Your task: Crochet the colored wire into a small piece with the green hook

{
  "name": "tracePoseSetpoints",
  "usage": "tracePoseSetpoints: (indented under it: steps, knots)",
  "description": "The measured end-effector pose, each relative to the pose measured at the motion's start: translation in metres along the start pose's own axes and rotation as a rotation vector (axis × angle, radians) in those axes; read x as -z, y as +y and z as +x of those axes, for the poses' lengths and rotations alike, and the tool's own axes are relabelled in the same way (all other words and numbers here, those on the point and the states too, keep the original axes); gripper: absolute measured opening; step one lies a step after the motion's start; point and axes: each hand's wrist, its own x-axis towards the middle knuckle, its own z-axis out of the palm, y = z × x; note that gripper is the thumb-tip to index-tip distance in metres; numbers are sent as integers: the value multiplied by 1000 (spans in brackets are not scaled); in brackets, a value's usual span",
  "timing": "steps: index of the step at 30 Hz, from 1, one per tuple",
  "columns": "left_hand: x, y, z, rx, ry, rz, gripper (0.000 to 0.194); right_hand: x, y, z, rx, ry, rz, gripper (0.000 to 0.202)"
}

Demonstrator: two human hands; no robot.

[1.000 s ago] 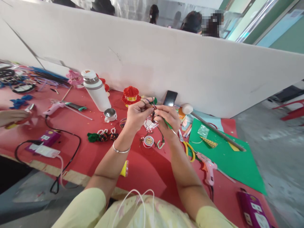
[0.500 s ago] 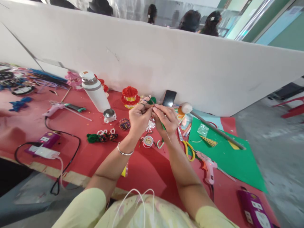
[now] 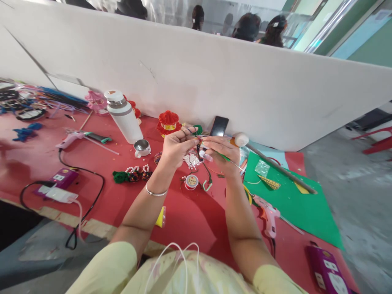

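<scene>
My left hand (image 3: 174, 149) is raised over the table, thumb and forefinger pinching a small piece of yarn work (image 3: 199, 141), with a strand wound around its fingers. In my right hand (image 3: 226, 149) is a crochet hook (image 3: 226, 157), its green grip between the fingers and its metal shaft pointing back toward my wrist. Its front tip is too small to make out. Dark yarn (image 3: 209, 171) trails down below the hands. On the table under them are a bag of white beads (image 3: 192, 160) and a thread spool (image 3: 191, 182). A multicoloured yarn ball (image 3: 157, 157) is partly hidden behind my left wrist.
A white flask (image 3: 124, 120) and its cup (image 3: 142, 148) stand to the left. Scissors (image 3: 247, 194) and a pink glue gun (image 3: 268, 214) lie to the right, by a green sheet (image 3: 306, 216). Behind are a phone (image 3: 219, 126) and a white partition (image 3: 196, 77).
My right hand has moved right, away from my left hand, with the crochet hook. My left hand has shifted slightly left. The beads and trailing yarn between them show more.
</scene>
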Motion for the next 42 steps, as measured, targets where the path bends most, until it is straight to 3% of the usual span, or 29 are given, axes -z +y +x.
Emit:
tracePoseSetpoints:
  steps: [9,15,19,21,23,26,28,30,32,35,37,42]
  knots:
    - [2,1,-1,-35,12,165,23,12,-9,3,-145,-56,96,16]
    - [7,3,0,140,-137,87,21,19,-8,-2,-305,-18,317,16]
    - [4,-5,-1,176,-203,32,24,1,1,-5,-305,103,417,24]
    - [1,-12,-2,95,-179,31,21,-11,2,-4,-258,165,301,21]
    - [-1,-19,-1,-82,-156,159,12,-19,0,-3,-205,202,214,20]
    - [-1,-24,-1,-415,-132,511,28,-21,-3,-3,-164,241,205,18]
    - [-1,-21,-3,-498,-157,618,31,-18,-4,-4,-177,258,242,19]
    - [-1,-16,-5,-407,-197,535,25,-15,-2,-5,-228,270,289,23]
    - [-2,-8,-7,-210,-208,357,10,-14,1,-7,-295,273,334,29]
    - [-3,0,-10,23,-200,189,41,-14,7,-10,-363,266,366,39]
    - [-4,3,-10,85,-220,133,48,-15,11,-12,-371,253,370,42]
    - [-6,6,-6,192,-270,-36,37,-17,13,-13,-355,225,355,40]
